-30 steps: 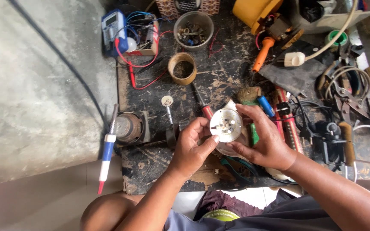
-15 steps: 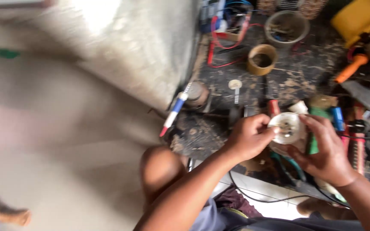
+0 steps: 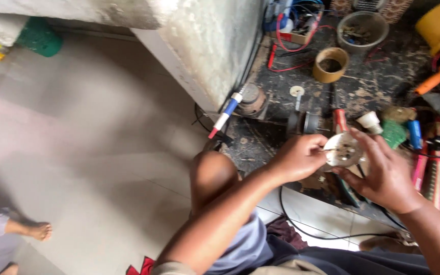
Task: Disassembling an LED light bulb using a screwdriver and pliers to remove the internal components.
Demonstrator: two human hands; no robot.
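A round white plastic fitting [image 3: 343, 149] with small metal contacts on its face is held above a dirty workbench [image 3: 378, 97]. My right hand [image 3: 383, 173] cups it from below and the right. My left hand [image 3: 299, 157] pinches at its left edge with thumb and fingertips. A small white cap [image 3: 369, 120] and a green part [image 3: 394, 133] lie just behind the fitting.
A roll of brown tape [image 3: 330, 64], a bowl of small parts [image 3: 361, 29], red wires [image 3: 291, 46], screwdrivers [image 3: 225, 115] and an orange-handled tool [image 3: 434, 79] litter the bench. A concrete block [image 3: 204, 46] stands left. Another person's foot [image 3: 36, 230] is on the tiled floor.
The camera has swung left, showing more floor and another person's foot. Both hands stay on the white fitting, now seen farther right in the frame.
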